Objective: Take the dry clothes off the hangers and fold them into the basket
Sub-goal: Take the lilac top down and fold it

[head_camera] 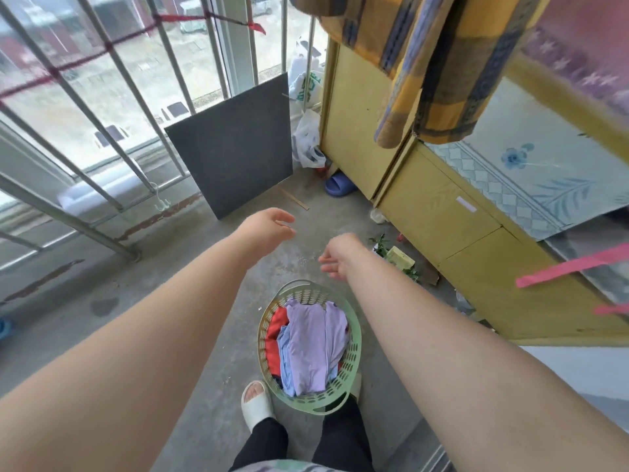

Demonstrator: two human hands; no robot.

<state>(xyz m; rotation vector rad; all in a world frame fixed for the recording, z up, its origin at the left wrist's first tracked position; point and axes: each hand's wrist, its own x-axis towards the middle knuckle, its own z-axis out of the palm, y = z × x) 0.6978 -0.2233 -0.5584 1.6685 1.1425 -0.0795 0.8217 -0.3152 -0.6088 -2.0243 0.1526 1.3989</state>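
A green plastic basket [356,352] stands on the concrete floor between my feet. In it lie a lilac garment [311,342], a light blue piece and a red piece [275,338]. My left hand [270,224] and my right hand [340,255] are stretched out above and beyond the basket, fingers relaxed, holding nothing. A yellow and dark plaid shirt [439,59] hangs at the top right, well above both hands. A pink patterned cloth [585,46] hangs at the far right.
A metal railing [85,107] runs along the left. A dark board [235,144] leans against it. A yellow cabinet [442,212] fills the right side, with plastic bags [308,137], a blue slipper [338,185] and litter at its foot.
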